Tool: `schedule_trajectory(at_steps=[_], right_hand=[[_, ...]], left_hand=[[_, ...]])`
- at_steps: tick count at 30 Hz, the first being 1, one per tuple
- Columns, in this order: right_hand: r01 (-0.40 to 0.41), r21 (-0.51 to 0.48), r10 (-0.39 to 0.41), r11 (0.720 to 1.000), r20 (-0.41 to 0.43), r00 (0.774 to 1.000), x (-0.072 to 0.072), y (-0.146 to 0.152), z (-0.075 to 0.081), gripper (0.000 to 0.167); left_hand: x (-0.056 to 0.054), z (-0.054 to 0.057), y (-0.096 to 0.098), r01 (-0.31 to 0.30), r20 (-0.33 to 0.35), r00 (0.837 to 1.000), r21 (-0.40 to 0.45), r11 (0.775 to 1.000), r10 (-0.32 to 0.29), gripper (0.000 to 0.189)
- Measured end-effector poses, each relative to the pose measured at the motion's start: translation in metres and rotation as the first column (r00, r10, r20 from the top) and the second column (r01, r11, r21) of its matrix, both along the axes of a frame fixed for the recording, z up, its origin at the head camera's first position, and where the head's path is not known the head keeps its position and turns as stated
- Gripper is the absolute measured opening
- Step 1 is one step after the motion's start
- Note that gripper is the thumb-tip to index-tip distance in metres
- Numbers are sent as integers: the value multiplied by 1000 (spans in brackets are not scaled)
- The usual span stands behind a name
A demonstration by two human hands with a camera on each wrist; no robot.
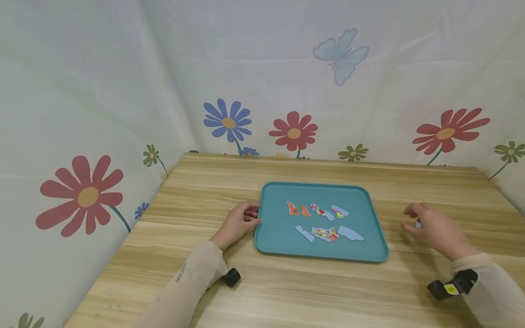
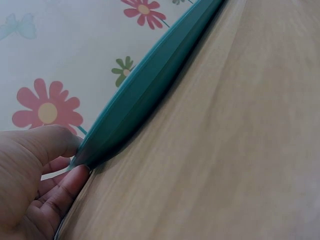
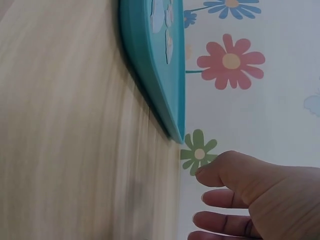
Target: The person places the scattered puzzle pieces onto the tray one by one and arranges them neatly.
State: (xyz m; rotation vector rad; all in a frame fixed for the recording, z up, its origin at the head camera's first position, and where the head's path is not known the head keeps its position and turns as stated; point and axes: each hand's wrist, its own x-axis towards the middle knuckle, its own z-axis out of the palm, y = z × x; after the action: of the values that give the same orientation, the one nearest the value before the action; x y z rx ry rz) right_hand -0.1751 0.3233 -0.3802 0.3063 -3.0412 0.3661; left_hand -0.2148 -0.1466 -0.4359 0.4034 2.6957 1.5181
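Observation:
A teal tray (image 1: 279, 243) lies on the wooden table with several irregular pieces on it, in two rough rows. Among them are an orange piece (image 1: 292, 208), a multicoloured piece (image 1: 326, 234) and a pale blue piece (image 1: 350, 233). My left hand (image 1: 239, 222) pinches the tray's left rim, thumb on the upper side and fingers lower down in the left wrist view. To the right of the tray, my right hand (image 1: 436, 230) hovers apart from it, fingers loosely bent. A small light blue patch (image 1: 418, 224) shows between its thumb and fingers in the head view.
The wooden table (image 1: 311, 291) reaches back to a pale cloth wall (image 1: 254, 54) printed with flowers and a butterfly. More of this cloth stands along the left and right sides. Dark wrist cameras (image 1: 231, 277) sit on both sleeves.

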Motion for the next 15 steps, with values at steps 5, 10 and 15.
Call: schedule_trajectory(at_steps=[5,10,15], right_hand=[[12,-11,-11,1000,3,1000,-2,8,-4,39],[22,-13,-22,1000,1,1000,-3,14,-6,38],[49,-9,-48,999,26,998,-3,21,-7,39]], left_hand=[[-1,-2,-1,6,-2,1000,5,1000,-6,40],[0,0,0,4,9,1000,8,1000,-4,41],[1,1,0,2,9,1000,3,1000,-2,40]])
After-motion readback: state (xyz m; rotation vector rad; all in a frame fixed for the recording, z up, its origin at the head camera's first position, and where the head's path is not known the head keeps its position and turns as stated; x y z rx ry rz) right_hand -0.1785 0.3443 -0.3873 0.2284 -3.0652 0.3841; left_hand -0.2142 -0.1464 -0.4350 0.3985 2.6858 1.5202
